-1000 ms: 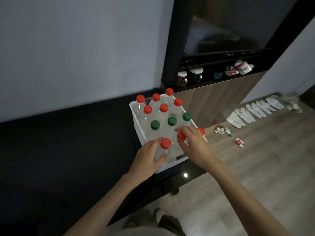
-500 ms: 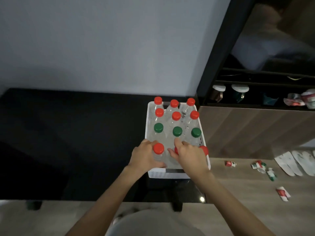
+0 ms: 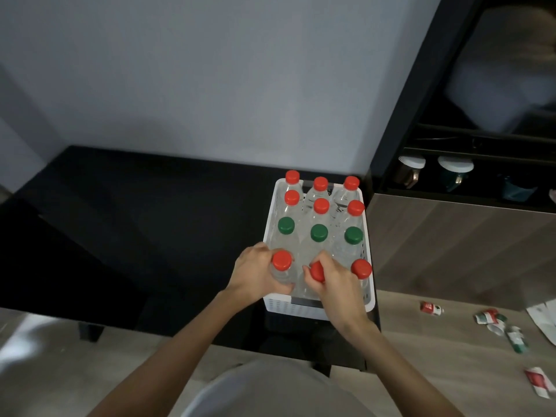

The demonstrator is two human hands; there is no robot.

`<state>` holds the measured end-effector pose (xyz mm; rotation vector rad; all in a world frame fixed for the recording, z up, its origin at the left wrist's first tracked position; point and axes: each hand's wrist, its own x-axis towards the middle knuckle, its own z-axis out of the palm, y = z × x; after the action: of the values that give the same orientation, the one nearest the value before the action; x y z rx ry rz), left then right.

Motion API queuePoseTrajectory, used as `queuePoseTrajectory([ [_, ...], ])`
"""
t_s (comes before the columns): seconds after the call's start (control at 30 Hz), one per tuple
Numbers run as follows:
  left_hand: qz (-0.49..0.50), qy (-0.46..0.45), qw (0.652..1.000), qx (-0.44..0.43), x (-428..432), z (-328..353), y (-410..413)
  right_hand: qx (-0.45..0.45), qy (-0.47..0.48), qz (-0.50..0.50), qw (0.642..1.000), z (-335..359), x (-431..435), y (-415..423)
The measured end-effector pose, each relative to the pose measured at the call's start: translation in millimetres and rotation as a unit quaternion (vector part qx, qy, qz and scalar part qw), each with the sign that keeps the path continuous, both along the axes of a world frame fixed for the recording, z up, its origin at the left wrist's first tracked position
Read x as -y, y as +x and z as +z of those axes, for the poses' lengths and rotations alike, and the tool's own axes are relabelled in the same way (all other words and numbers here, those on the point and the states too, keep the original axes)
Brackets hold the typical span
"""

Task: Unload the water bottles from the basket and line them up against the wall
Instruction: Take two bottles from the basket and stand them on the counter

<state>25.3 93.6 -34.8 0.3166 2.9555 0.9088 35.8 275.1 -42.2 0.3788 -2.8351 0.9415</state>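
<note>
White basket [image 3: 319, 311]: nine red-capped bottles [image 3: 321, 206], three green-capped bottles [image 3: 319, 232], apparently all upright

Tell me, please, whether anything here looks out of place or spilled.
Yes: small red and green packets lie scattered on the wooden floor at the right. The bottles stand upright in rows in the white basket.

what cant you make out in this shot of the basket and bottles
Head view:
1. Middle front bottle: right hand wraps it; only part of its red cap shows.
2. Left front bottle: left hand covers much of its body.
3. Labels of bottles in the basket: too small and blurred to read.
4. Shelf jars: too dark to identify.
5. White floor items: cut off by the right edge.
</note>
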Motion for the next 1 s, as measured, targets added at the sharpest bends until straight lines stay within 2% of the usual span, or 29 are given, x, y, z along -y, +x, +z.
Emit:
queuePoseTrajectory([
  [0.2, 0.024, -0.009, 0.999, 0.021, 6, 27, -12, -0.034, -0.101, -0.026, 0.994, 34, 5, -4],
  [0.33, 0.033, 0.04, 0.999, -0.004, 11, 59, -16, -0.085, -0.133, -0.04, 0.987, 84, 8, -18],
  [0.47, 0.046, 0.085, 0.995, -0.037, 18, 92, -15, -0.101, -0.196, 0.024, 0.975, 127, 11, -30],
  [0.7, 0.071, 0.132, 0.981, -0.12, 47, 142, -2, -0.126, -0.231, 0.111, 0.958, 180, 27, -46],
  [0.87, 0.099, 0.107, 0.978, -0.151, 92, 158, 2, -0.121, -0.184, 0.165, 0.961, 185, 73, -56],
  [1.0, 0.132, 0.07, 0.978, -0.143, 139, 146, 1, -0.099, -0.145, 0.176, 0.969, 168, 120, -67],
])
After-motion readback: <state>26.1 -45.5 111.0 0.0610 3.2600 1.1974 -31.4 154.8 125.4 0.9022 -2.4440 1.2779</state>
